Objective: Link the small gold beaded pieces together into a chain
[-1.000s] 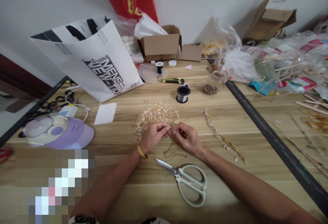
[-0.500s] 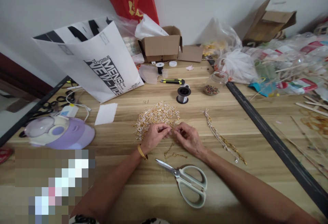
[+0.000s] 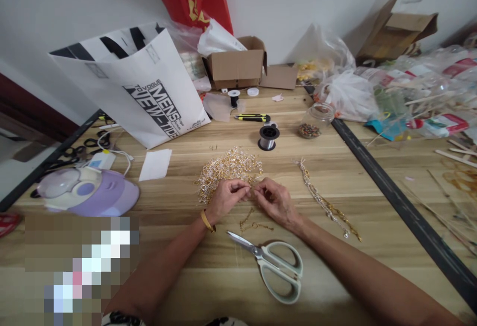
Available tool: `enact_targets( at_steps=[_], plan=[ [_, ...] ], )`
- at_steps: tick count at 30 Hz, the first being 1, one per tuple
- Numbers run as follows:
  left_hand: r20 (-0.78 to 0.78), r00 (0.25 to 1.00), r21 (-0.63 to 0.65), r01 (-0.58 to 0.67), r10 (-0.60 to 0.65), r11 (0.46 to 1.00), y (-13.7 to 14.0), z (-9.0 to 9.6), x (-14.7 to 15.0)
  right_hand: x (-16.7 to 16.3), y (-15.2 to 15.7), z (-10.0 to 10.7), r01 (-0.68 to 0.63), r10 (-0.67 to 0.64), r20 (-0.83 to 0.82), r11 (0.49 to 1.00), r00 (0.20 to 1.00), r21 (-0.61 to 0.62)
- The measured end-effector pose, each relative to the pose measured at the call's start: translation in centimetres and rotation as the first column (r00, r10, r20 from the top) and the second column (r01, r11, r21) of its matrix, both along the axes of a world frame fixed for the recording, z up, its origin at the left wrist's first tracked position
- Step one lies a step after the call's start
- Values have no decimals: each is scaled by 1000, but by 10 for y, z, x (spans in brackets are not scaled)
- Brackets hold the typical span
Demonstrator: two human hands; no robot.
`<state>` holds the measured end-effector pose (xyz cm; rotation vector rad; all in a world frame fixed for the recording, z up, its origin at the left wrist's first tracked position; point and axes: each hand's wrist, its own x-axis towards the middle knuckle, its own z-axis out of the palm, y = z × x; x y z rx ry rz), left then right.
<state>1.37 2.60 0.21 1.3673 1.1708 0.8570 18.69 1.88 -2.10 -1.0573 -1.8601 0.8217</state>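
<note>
My left hand (image 3: 230, 198) is pinched closed at the near edge of a heap of small gold and silver jewellery clasps and rings (image 3: 228, 167). Facing it, my right hand (image 3: 275, 201) is also in a pinch, its fingertips almost meeting the left ones. Whatever lies between the fingertips is too small to make out. Just below the hands rests a short gold chain (image 3: 256, 225). Nearer to me lie scissors (image 3: 257, 252) with pale handles, blades pointing left. Silver and gold chains (image 3: 323, 201) stretch across the wood to the right of my right hand.
Behind the heap stand a spool of clear line (image 3: 267, 138), a yellow-black utility knife (image 3: 252, 118) and a jar of beads (image 3: 313, 121). A white bag (image 3: 139, 87), paper (image 3: 155, 164) and a purple device (image 3: 100, 192) are on the left. Plastic bottles (image 3: 439, 97) crowd the right.
The view has shifted very slightly. Both hands hold the same pinched pose in the same place, and nothing on the table has visibly moved.
</note>
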Motion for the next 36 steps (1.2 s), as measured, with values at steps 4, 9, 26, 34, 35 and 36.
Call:
enact_targets(
  at_steps=[4,9,26,34,35,36],
  plan=[
    [-7,1000,12,1,-1,1000,0,0,0,0,0,0,3,-3,10,1000,1000,6],
    [-17,1000,8,10,-10,1000,0,-1,0,-1,0,-1,9,-9,10,1000,1000,14],
    [-36,999,28,26,-25,999,0,3,0,0,1,-3,-10,10,-4,1000,1000,22],
    [-26,1000,56,19,-17,998,1,1,-1,0,1,-1,-7,7,6,1000,1000,28],
    [-24,1000,53,18,-17,998,1,0,-1,0,1,-1,-7,7,4,1000,1000,24],
    [-22,1000,49,17,-16,999,1,0,-1,0,1,-1,-8,8,2,1000,1000,22]
  ],
)
